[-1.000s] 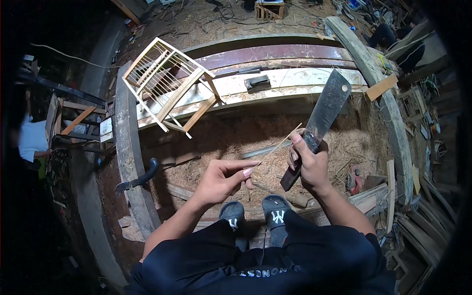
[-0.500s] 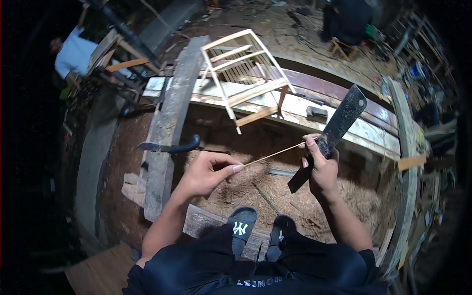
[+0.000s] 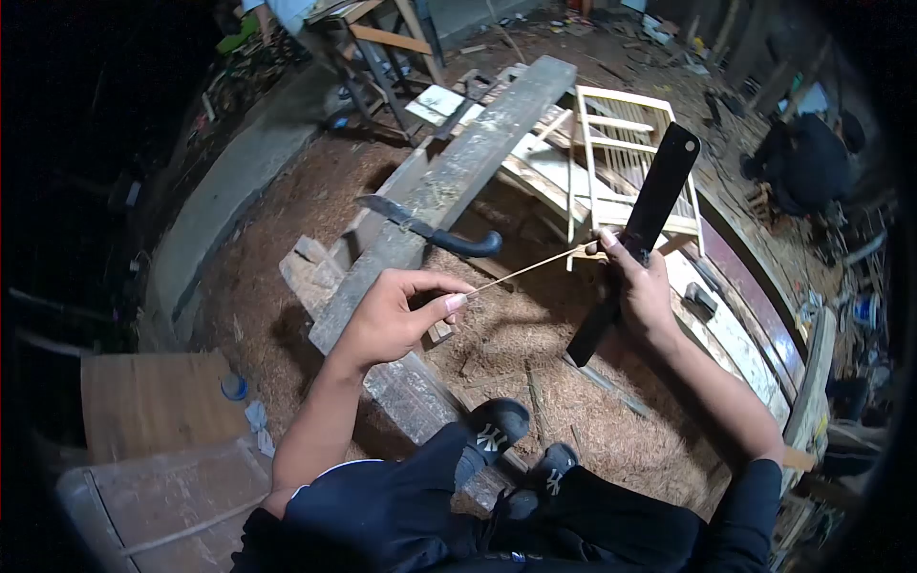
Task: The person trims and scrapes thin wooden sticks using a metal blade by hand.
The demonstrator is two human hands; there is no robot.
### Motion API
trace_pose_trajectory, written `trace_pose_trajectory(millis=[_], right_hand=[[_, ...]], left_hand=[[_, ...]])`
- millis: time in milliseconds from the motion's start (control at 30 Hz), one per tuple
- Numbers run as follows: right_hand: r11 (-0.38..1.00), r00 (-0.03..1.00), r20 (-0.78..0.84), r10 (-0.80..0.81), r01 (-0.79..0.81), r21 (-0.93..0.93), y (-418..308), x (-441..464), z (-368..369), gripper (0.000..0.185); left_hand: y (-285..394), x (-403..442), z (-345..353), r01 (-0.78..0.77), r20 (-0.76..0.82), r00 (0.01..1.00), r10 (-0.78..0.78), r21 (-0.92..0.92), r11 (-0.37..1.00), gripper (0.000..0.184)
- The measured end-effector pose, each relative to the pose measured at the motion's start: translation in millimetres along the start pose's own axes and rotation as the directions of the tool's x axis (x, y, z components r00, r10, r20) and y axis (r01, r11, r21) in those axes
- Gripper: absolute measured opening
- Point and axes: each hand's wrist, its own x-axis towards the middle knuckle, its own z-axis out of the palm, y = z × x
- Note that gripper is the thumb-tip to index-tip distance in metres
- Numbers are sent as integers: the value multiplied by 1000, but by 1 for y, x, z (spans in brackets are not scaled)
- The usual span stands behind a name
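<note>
Between thumb and forefinger, my left hand point(image 3: 396, 320) pinches one end of a thin bamboo stick point(image 3: 521, 271). The stick slants up to my right hand point(image 3: 642, 286), whose thumb and forefinger hold its other end. That same hand is closed around a dark cleaver-like knife point(image 3: 663, 186), its broad blade pointing up with a hole near the tip. Beyond my left hand, a knife with a curved black handle point(image 3: 468, 243) lies across a thick wooden beam point(image 3: 435, 196). Behind the cleaver stands a slatted wooden frame point(image 3: 635, 124), partly covered by the blade.
A dark block point(image 3: 700, 300) sits on the long bench point(image 3: 735, 310) at right. Shavings point(image 3: 611, 430) cover the ground around my sandals point(image 3: 499, 430). One person point(image 3: 807, 162) is crouched at the far right; another stands at top left. Wooden boards point(image 3: 158, 406) lie at lower left.
The view has swung left, so the beam, frame and bench appear farther right. Both hands keep their hold on the stick, and the cleaver stays in my right hand.
</note>
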Motion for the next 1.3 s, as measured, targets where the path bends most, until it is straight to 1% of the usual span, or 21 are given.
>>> trace_pose_trajectory(millis=[100,167,233,267,300,367,400,500,533,600,667,733,800,867,900,967,1033,1100,1167,1233,1300], right_hand=[[992,998,58,-24,31,-125,4,14,19,26],[992,996,94,-3,15,-128,6,17,31,27],[997,996,53,-65,67,-33,10,20,44,26],[996,998,57,-40,44,-74,13,23,42,25],[996,997,67,-36,41,-75,14,25,47,25],[999,994,99,-33,36,-23,16,28,55,26],[999,994,108,-30,33,-24,18,29,59,26],[999,989,138,-46,47,-4,18,30,67,27],[999,992,122,-38,40,-12,16,28,71,27],[999,994,107,-35,37,-19,7,23,80,27],[999,995,92,-38,37,9,-4,16,87,27],[999,993,110,-46,43,31,-17,9,91,27],[997,989,133,-59,52,49,-23,8,91,27],[993,980,156,-120,117,29,-22,12,88,28],[992,979,161,-124,121,29,-24,10,91,28],[996,992,98,-81,77,41,-28,7,97,28],[996,992,101,-82,77,51,-28,7,98,28],[995,991,97,-88,82,60,-34,6,98,28],[987,985,88,-145,151,-59,-48,4,96,30],[982,982,86,-169,175,-64,-53,9,83,29],[976,976,83,-200,206,-72,-69,5,76,28]], left_hand=[[-7,-13,-13,-22,-75,997,21,-15,1000,19],[-13,-21,-15,-2,-129,992,-3,-35,999,19],[-17,-28,-14,19,-196,980,-32,-68,998,18],[-21,-31,-14,-3,-182,983,-13,-92,996,18],[-21,-34,-14,0,-191,981,-17,-92,996,18],[-22,-40,-15,-9,-201,980,-10,-93,996,19],[-24,-42,-16,7,-225,974,-38,-137,991,19],[-22,-45,-20,20,-273,960,-62,-151,988,20],[-22,-47,-22,22,-275,959,-64,-154,988,20],[-20,-49,-25,73,-270,955,-126,-197,978,20],[-13,-50,-27,72,-279,952,-128,-204,976,20],[-7,-50,-29,63,-292,948,-125,-213,975,20],[-3,-48,-32,37,-300,949,-92,-184,982,19],[2,-48,-35,31,-300,950,-83,-177,984,19],[4,-49,-36,33,-296,952,-83,-168,985,19],[6,-48,-38,28,-302,950,-76,-161,987,19],[7,-46,-41,22,-303,951,-68,-153,988,19],[8,-42,-43,-23,-320,947,-8,-93,995,19],[13,-37,-47,-48,-293,956,21,-86,995,19],[25,-28,-51,-90,-262,963,67,-77,993,20],[41,-19,-54,-95,-215,973,87,-30,995,19]])
